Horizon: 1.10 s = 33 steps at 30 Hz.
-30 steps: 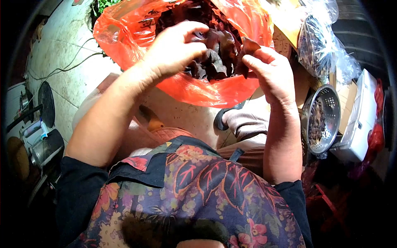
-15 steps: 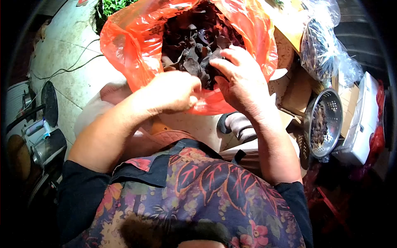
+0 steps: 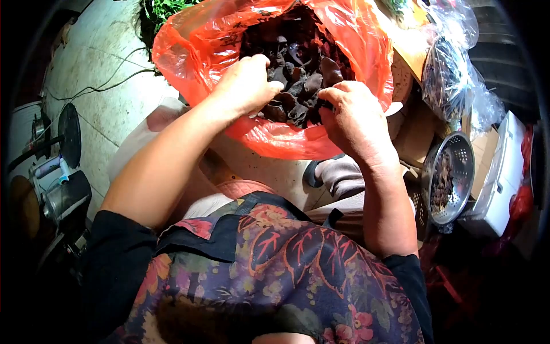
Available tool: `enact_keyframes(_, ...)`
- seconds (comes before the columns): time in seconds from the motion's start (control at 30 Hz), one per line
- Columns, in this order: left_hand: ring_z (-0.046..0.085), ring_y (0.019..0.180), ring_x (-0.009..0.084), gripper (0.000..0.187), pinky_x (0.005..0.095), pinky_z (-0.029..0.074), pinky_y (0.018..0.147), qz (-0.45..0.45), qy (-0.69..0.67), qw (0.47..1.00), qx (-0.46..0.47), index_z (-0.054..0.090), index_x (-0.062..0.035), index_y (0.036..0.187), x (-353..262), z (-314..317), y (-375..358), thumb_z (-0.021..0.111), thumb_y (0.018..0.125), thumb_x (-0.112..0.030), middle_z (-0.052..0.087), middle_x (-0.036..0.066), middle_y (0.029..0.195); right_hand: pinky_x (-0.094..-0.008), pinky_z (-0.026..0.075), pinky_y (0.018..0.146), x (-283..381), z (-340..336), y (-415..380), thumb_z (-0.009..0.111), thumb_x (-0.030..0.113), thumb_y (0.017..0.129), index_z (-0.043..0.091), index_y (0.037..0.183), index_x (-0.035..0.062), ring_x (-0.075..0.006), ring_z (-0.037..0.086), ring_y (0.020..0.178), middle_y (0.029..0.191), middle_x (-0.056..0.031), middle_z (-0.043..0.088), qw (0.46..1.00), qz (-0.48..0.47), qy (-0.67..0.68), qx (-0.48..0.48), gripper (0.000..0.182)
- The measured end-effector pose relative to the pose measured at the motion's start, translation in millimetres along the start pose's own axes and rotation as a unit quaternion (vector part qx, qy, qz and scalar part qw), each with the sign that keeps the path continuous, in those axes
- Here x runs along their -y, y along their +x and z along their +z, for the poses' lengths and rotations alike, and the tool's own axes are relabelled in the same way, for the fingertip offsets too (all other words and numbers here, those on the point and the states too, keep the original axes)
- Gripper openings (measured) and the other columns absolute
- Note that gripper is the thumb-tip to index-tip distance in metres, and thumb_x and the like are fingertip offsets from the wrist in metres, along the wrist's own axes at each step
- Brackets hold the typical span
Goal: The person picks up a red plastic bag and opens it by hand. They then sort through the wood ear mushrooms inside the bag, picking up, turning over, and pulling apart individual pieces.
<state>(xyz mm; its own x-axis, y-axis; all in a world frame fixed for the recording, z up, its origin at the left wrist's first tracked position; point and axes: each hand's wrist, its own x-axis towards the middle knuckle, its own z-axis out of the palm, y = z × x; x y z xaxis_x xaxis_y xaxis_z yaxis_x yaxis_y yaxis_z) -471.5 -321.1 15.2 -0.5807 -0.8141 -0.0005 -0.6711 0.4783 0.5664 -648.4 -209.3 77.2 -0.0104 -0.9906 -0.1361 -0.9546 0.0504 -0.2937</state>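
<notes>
A red plastic bag (image 3: 192, 54) stands wide open in front of me, filled with dark, ear-shaped wood ear mushrooms (image 3: 298, 86). My left hand (image 3: 246, 86) reaches over the bag's left rim, its thumb and forefinger apart above the mushrooms, with nothing visible between them. At the right side of the opening, my right hand (image 3: 356, 117) has its fingers bent and its thumb close to them around the edge of a dark mushroom piece. The tips of its fingers are partly lost among the pieces.
On the right are a metal colander (image 3: 458, 178) with brown bits in it, a white foam box (image 3: 498, 178) and clear plastic bags (image 3: 452, 74). Green leaves (image 3: 166, 11) lie behind the bag. Pans and a metal pot (image 3: 66, 195) stand left; a cable (image 3: 109, 86) crosses the tiles.
My left hand has moved up from the bag's near rim to the mushrooms, and its fingers have parted. My right hand has shifted slightly down and right. The bag appears further right in view.
</notes>
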Motion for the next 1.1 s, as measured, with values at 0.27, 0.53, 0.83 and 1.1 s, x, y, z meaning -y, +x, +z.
enact_keyframes(0.27,0.052,0.056,0.0084,0.018,0.0243,0.041,0.05,-0.163,-0.234,0.939,0.193,0.057,-0.0078,0.071,-6,3,21,0.071,0.077,-0.017,0.056,-0.002,0.064,-0.0371,0.047,0.085,-6,-2,-4,0.067,0.016,0.074,0.067,0.095,0.0076,-0.0286,0.058,0.093,0.09,-0.0111,0.061,1.0,0.002,0.028,-0.005,0.023)
enact_keyframes(0.53,0.063,0.088,0.0148,0.03,0.0292,0.051,0.083,-0.143,-0.624,0.744,0.191,0.057,-0.0017,0.109,-21,-40,31,0.064,0.08,-0.002,0.064,0.006,0.1,-0.0394,0.047,0.083,-8,-10,-5,0.066,0.019,0.077,0.066,0.095,0.006,-0.0301,0.059,0.09,0.088,-0.0134,0.062,0.989,0.017,0.133,-0.069,0.023)
enact_keyframes(0.83,0.063,0.092,0.0164,0.037,0.0302,0.052,0.084,-0.152,-0.61,0.749,0.211,0.054,0.0002,0.117,-17,-40,24,0.063,0.08,0.0,0.064,0.008,0.104,-0.0308,0.051,0.077,-4,-9,-1,0.069,0.017,0.08,0.062,0.108,0.0016,-0.0221,0.064,0.087,0.095,-0.0121,0.066,0.978,0.009,0.168,-0.126,0.032)
enact_keyframes(1.1,0.063,0.083,0.0129,0.032,0.0258,0.053,0.073,-0.149,-0.609,0.735,0.258,0.057,-0.0008,0.109,-32,-35,11,0.067,0.079,-0.003,0.063,0.005,0.095,-0.0201,0.047,0.06,-3,-5,12,0.072,0.017,0.079,0.064,0.102,0.002,-0.0064,0.058,0.067,0.081,-0.0012,0.065,0.7,0.182,0.689,-0.036,0.028)
